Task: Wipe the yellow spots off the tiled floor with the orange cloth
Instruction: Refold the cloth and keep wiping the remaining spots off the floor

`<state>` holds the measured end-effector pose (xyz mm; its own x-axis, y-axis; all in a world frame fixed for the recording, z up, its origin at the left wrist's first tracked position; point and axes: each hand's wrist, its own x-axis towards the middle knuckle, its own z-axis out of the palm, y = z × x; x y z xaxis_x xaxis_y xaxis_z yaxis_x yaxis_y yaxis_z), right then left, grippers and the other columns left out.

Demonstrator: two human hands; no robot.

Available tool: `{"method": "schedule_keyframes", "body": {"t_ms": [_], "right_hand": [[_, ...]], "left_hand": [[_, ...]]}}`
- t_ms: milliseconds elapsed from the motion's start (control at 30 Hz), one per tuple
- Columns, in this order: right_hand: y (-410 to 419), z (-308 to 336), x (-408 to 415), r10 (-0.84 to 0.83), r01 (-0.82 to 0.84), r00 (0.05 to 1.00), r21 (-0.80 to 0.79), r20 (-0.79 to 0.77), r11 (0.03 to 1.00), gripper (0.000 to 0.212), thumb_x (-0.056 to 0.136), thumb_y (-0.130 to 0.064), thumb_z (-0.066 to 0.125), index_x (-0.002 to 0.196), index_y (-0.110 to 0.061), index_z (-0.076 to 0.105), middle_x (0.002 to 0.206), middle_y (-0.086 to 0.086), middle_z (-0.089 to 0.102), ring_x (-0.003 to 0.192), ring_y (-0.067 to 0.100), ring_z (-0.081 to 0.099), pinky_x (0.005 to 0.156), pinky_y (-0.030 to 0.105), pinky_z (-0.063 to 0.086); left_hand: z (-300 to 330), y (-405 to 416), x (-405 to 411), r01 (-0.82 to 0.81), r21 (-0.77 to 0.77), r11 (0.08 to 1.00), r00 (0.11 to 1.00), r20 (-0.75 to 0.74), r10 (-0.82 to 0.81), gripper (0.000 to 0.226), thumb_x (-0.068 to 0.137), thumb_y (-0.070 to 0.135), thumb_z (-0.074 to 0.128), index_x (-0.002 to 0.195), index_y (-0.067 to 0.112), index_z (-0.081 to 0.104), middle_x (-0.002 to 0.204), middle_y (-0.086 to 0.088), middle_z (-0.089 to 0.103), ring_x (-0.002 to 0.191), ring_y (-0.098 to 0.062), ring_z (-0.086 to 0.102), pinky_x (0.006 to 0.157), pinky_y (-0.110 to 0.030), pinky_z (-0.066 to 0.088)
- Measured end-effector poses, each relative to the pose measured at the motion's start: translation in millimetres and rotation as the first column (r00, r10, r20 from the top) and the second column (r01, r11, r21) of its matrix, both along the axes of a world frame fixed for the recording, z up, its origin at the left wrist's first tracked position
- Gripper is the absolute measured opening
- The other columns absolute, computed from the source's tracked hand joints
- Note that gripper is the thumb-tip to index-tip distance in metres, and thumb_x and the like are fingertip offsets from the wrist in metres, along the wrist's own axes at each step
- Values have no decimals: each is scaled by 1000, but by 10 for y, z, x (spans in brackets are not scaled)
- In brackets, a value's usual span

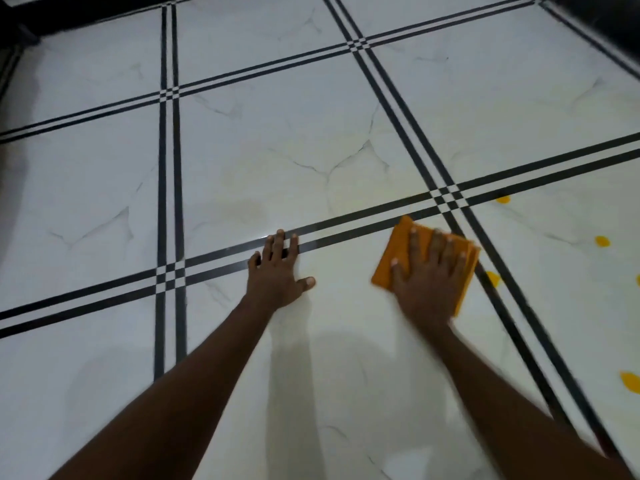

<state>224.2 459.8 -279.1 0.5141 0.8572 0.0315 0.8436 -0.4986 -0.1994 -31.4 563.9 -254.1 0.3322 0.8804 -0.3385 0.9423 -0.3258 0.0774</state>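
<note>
The right hand (431, 277) lies flat, fingers spread, pressing the folded orange cloth (398, 251) onto the tiled floor (277, 150) beside the dark crossing lines; the left hand (278, 273) rests open, palm down, empty; yellow spots (602, 241) dot the tile to the right.
</note>
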Motion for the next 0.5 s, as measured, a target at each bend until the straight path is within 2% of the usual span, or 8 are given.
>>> {"method": "schedule_keyframes", "body": {"t_ms": [33, 100, 167, 200, 300, 400, 467, 500], "right_hand": [[-144, 12, -213, 6, -6, 1000, 6, -20, 1000, 78, 94, -57, 32, 163, -25, 17, 168, 19, 18, 155, 43, 15, 124, 62, 8], [-196, 18, -405, 180, -181, 982, -10, -58, 983, 79, 94, -57, 36, 163, -26, 16, 170, 17, 12, 157, 41, 9, 125, 61, 4], [92, 27, -181, 397, -400, 916, -46, -58, 916, 76, 97, -59, 35, 163, -30, 13, 171, 12, 9, 158, 37, 5, 126, 58, 1], [238, 39, 70, 404, -408, 912, -64, -68, 911, 74, 98, -59, 33, 163, -31, 12, 171, 12, 10, 158, 36, 6, 126, 57, 0], [142, -1, 790, 142, -139, 989, -68, 42, 988, 73, 99, -62, 21, 164, -30, 9, 170, 15, 17, 157, 38, 12, 125, 60, 6], [-616, -4, 652, -55, 55, 998, 12, -5, 998, 75, 100, -63, 23, 164, -26, 8, 170, 15, 13, 157, 39, 10, 125, 61, 9], [-1018, 10, 262, -82, 81, 996, -11, -45, 997, 77, 99, -62, 25, 164, -26, 5, 171, 14, 4, 158, 39, 3, 125, 61, 5], [-1082, -22, 123, -27, 25, 998, -38, -49, 999, 78, 98, -62, 27, 164, -26, 4, 171, 13, 0, 158, 38, 0, 125, 61, 3]], "left_hand": [[10, 12, -7, -3, -1, 1000, 1000, 1, 3, 99, 89, 68, 49, 159, 28, -8, 168, -8, -13, 155, -28, -7, 121, -52, 12], [10, 18, 24, 2, 3, 1000, 1000, -1, -2, 100, 89, 66, 52, 160, 25, -4, 168, -10, -10, 155, -30, -3, 121, -53, 14], [14, 43, 20, 3, -11, 1000, 1000, 0, -3, 99, 89, 65, 54, 160, 23, -1, 168, -11, -8, 155, -32, -1, 121, -55, 15], [9, 44, 28, 5, -20, 1000, 1000, 4, -5, 98, 90, 64, 54, 161, 22, -1, 168, -11, -9, 155, -33, -1, 121, -55, 15], [17, 54, 55, 8, -6, 1000, 1000, -21, -8, 98, 90, 61, 56, 161, 21, 2, 168, -12, -7, 154, -34, 0, 119, -56, 15], [53, 21, 202, -70, -4, 998, 997, -23, 70, 101, 86, 57, 65, 159, 12, 12, 166, -20, 5, 152, -39, 9, 118, -58, 21], [107, -50, 499, -120, 9, 993, 991, 56, 119, 97, 84, 57, 65, 157, 9, 22, 162, -25, 18, 149, -42, 19, 117, -57, 26], [113, -112, 666, -73, 39, 997, 994, 88, 69, 94, 85, 58, 61, 157, 10, 24, 160, -26, 22, 148, -41, 21, 117, -56, 26]]}}
